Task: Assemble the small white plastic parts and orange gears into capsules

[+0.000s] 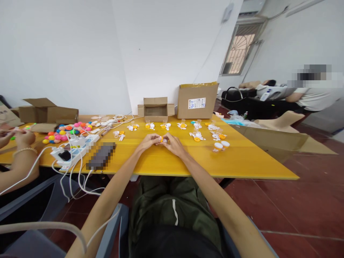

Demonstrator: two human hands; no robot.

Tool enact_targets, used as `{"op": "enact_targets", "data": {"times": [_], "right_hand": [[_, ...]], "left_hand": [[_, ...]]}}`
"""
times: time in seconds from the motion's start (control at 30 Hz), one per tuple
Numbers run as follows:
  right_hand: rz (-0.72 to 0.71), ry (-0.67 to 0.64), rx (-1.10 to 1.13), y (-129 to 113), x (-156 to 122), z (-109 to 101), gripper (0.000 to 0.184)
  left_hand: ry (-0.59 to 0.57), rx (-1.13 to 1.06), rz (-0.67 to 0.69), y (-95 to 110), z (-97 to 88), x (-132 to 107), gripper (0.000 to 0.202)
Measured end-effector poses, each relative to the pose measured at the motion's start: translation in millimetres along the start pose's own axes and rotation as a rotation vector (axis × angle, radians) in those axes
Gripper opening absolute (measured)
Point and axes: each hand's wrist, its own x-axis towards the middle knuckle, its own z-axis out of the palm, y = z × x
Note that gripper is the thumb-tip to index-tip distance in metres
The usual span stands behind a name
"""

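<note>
My left hand (149,141) and my right hand (174,143) meet over the middle of the table, fingers closed on one small clear plastic cup with an orange ring (164,140). Fingers cover much of it. Beyond my hands, a row of small piles of white plastic pieces (152,126) runs across the table, with orange rings (197,139) and clear cups (116,133) among them. To the right of my hands, two clear cups with white lids (218,146) stand side by side, one showing an orange rim.
On the yellow table (166,163) stand a small open carton (156,117) and a taller cardboard box (198,104). Left lie a power strip (80,152) with white cables, a dark pixelated object (101,156) and colourful balls (63,133). Another person's hand (24,138) works at far left.
</note>
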Motion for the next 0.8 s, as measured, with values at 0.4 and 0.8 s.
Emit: {"op": "enact_targets", "data": {"times": [0.4, 0.8], "right_hand": [[0.029, -0.006, 0.042, -0.2, 0.0, -0.6, 0.012], [0.029, 0.001, 0.017, -2.7, 1.8, 0.0, 0.011]], "left_hand": [[-0.019, -0.085, 0.006, -2.7, -2.6, -1.3, 0.044], [0.000, -0.025, -0.024, -1.0, -2.3, 1.5, 0.044]]}}
